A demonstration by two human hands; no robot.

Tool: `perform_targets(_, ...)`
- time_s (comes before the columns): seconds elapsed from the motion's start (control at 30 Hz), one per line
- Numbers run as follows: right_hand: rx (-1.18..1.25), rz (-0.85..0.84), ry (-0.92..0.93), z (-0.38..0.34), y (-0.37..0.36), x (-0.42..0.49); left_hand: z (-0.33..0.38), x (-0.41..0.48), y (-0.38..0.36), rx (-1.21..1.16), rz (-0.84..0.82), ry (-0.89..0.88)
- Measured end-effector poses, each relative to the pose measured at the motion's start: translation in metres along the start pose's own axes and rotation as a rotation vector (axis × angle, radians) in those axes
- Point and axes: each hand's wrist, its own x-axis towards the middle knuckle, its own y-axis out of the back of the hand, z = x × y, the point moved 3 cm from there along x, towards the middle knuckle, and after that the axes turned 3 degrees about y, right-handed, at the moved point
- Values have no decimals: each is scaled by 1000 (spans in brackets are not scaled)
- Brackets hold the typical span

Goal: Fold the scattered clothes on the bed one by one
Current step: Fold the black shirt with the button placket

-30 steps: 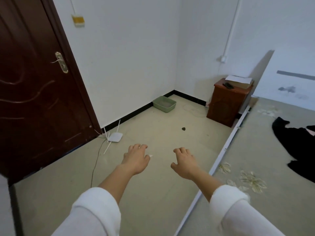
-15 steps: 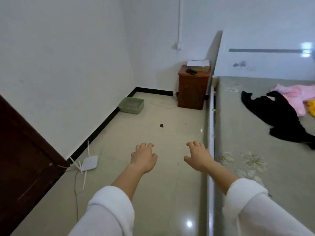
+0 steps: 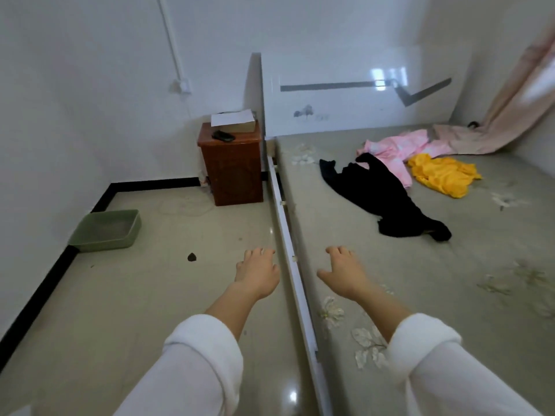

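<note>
Black fabric lies nearest of the three scattered clothes: a black garment sprawls long and crumpled across the middle of the bed, one end toward the white headboard, the other bunched toward the person. A pink garment is heaped at its far end, touching it. A yellow garment sits just beside the pink one on its right. None is folded, so the task looks to be at its very start.

Both hands are empty. The left hand hangs palm down over the floor, just left of the white bed rail, its fingers loose and a little curled. The right hand is held the same way over the near edge of the mattress, thumb out to the side. Neither touches cloth, and all three garments lie well apart from them. Held forward and level like this, the hands seem readied for a reach rather than a grip. The black garment is the likely first pick, since it lies closest and mostly clear of the heap.

White sleeves sit rolled back above the wrists, which keeps the cuffs out of the work. A pale pink curtain trails onto the far corner of the bed beside the pink garment, so it could be mistaken for laundry. A brown nightstand stands on the floor at the bed's head, and a green tray sits by the wall.
</note>
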Motion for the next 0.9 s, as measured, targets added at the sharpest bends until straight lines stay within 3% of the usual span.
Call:
perform_targets(0.4,33,-25,-347,125,46,151,129,250,-25,12,-186,-334)
perform_targets(0.67,192,16,-640,212,41,298,183,446,-76,159,-408,-527)
perform_targets(0.9,347,-15,-855,270,14,382,219,580,-124,341,-537,-596)
